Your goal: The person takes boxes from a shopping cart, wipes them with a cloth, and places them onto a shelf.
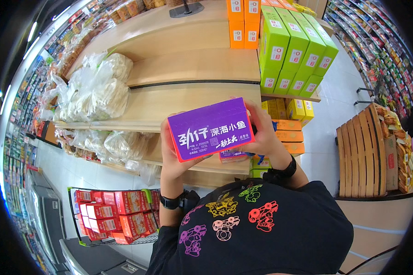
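Observation:
A purple and red cardboard snack box [211,129] with printed writing is held up in front of the wooden shelves [192,103]. My left hand [172,147] grips its left end, and my right hand [261,132] grips its right end; some fingers are hidden behind the box. Just below it, partly covered by the box and my right hand, another purple package [232,156] shows near the lower shelf. Something blue, partly hidden, is close to my right hand.
Plastic bags of pale goods [103,96] lie on the left shelves. Green boxes [289,51] and orange boxes [244,27] are stacked at the right. A shopping cart with red boxes [106,216] stands lower left, a slatted wooden bin [361,154] at the right.

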`<state>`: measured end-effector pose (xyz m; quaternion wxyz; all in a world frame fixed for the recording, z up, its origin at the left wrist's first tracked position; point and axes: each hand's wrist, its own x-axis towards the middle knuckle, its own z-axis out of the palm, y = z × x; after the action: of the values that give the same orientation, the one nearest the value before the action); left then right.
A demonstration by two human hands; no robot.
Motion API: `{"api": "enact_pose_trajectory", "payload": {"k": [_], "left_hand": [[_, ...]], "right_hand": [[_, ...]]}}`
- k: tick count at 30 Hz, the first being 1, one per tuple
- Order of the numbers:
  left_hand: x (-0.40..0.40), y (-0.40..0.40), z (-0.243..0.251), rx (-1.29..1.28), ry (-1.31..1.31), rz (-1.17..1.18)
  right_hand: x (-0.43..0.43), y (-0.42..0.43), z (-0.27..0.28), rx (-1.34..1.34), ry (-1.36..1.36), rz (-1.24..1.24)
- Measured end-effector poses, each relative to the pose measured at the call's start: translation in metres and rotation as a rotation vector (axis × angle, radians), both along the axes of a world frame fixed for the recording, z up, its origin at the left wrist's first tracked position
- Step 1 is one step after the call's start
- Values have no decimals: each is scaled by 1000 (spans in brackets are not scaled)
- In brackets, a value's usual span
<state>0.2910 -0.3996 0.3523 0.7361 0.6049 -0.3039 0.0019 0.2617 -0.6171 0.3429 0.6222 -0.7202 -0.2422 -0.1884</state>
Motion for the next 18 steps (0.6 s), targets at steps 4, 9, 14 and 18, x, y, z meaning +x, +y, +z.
{"api": "enact_pose_trajectory", "payload": {"k": [4, 9, 14, 18], "left_hand": [[-3, 3, -3, -11, 86, -4], [4, 6, -7, 80, -139, 16], [3, 12, -16, 18, -99, 16], [1, 14, -10, 51, -70, 13]], "right_hand": [[1, 3, -4, 36, 2, -7], [0, 4, -1, -48, -5, -89], [1, 9, -6, -94, -86, -143], [-5, 6, -1, -129, -78, -174]]}}
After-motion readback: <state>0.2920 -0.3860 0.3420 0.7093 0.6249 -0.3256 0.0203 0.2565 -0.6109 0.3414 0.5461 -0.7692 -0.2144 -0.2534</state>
